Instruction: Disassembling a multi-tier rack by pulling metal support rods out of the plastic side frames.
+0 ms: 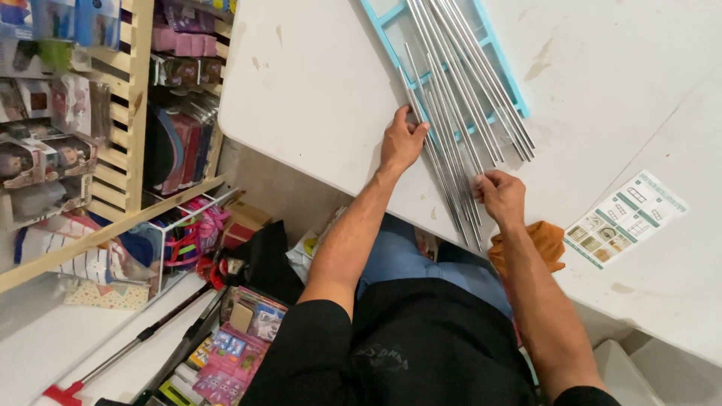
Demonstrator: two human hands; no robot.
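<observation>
A bundle of several long silver metal rods (456,90) lies fanned out across a white table (316,90), partly over a light blue plastic frame (502,60). My left hand (401,143) rests on the near left side of the rods, fingers spread against them. My right hand (499,195) pinches the near ends of a few rods at the table's front edge. An orange cloth (543,240) sits just below my right wrist.
A printed instruction sheet (626,218) lies on the table at the right. Wooden shelves (120,113) packed with toys and boxes stand at the left. A wire basket (184,233), a red-ended mop handle (113,361) and a box of small packets (233,353) crowd the floor.
</observation>
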